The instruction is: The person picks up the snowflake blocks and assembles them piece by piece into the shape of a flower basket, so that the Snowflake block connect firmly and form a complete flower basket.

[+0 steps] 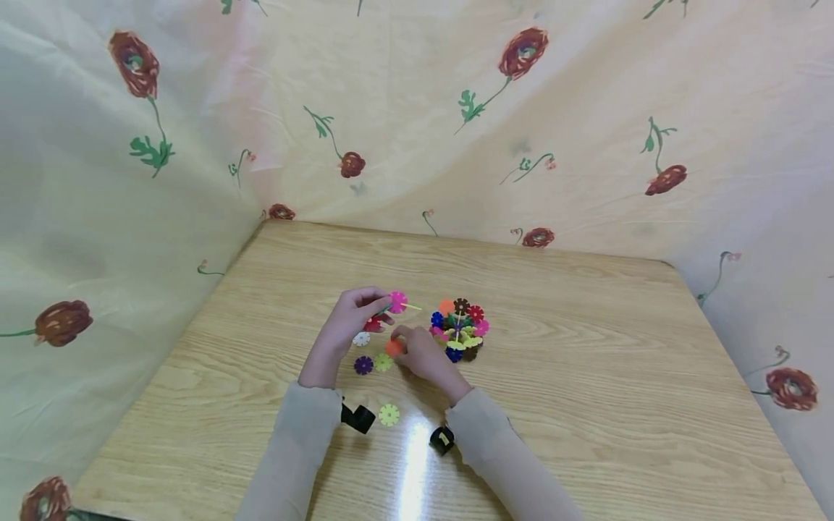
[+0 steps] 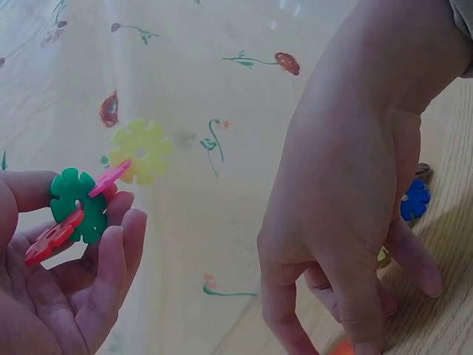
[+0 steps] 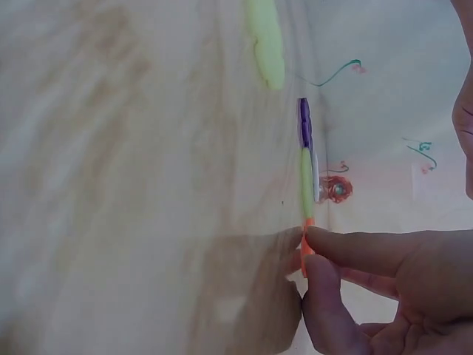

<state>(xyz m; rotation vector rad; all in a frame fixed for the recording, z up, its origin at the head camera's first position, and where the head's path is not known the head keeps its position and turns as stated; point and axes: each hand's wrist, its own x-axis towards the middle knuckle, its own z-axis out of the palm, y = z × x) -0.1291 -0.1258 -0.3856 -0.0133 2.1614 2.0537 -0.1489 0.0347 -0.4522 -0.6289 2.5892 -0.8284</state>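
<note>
My left hand (image 1: pixel 348 318) is raised a little over the table and holds a small chain of notched plastic discs. In the left wrist view the chain has a red disc (image 2: pixel 53 238), a green disc (image 2: pixel 78 205), a pink disc (image 2: pixel 111 178) and a yellow disc (image 2: pixel 140 151), slotted together at angles. Down at the tabletop, my right hand (image 1: pixel 426 354) pinches an orange disc (image 3: pixel 307 251) between thumb and finger. Close beside it lie a light green disc (image 1: pixel 383 362), a purple disc (image 1: pixel 363 365) and a white disc (image 1: pixel 361 339).
Right of my hands sits a ball-like cluster (image 1: pixel 458 329) of many coloured discs. Another light green disc (image 1: pixel 389 414) lies nearer to me. Black straps with small devices (image 1: pixel 441 439) show by the wrists. Flowered cloth (image 1: pixel 404 108) hangs around the wooden table (image 1: pixel 586 376).
</note>
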